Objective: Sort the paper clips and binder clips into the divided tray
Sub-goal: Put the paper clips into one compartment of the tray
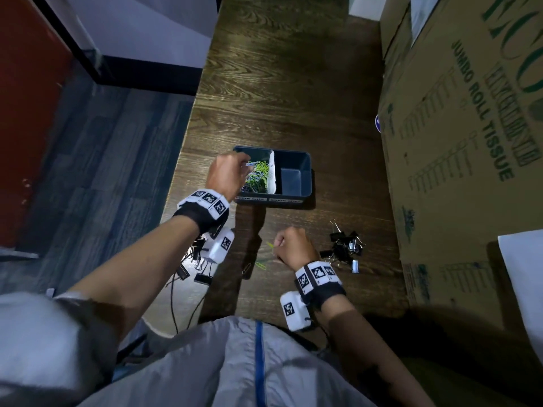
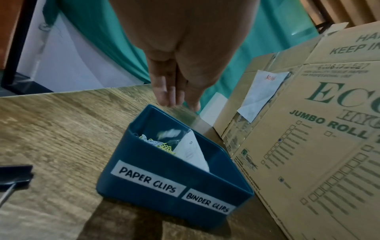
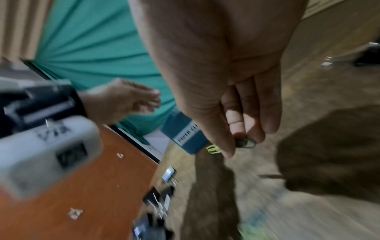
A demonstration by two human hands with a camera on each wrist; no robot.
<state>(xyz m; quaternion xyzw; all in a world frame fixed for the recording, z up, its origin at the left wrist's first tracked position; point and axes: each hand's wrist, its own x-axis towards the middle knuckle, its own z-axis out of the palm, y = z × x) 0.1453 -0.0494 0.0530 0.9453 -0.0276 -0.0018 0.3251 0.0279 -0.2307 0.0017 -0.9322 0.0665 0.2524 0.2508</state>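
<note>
The blue divided tray (image 1: 305,183) (image 2: 164,175) carries the labels PAPER CLIPS and BINDER CLIPS, with a white card divider (image 1: 271,174) (image 2: 191,152). Its left compartment holds coloured paper clips (image 1: 258,174) (image 2: 162,145); the right one looks empty. My left hand (image 1: 245,168) (image 2: 174,100) hovers over the paper clip side with straight fingers and holds nothing; a blurred pale shape (image 2: 169,133) hangs below it. My right hand (image 1: 279,243) (image 3: 238,142) is near the table's front, pinching a green paper clip (image 3: 245,143) and a yellow one (image 3: 213,149) (image 1: 269,245).
Black binder clips lie in a pile at the right (image 1: 343,248) and another at the left (image 1: 197,259). Two loose paper clips (image 1: 255,265) lie between them. Large cardboard boxes (image 1: 470,142) wall the table's right side. Thin cables (image 1: 176,304) trail off the front left.
</note>
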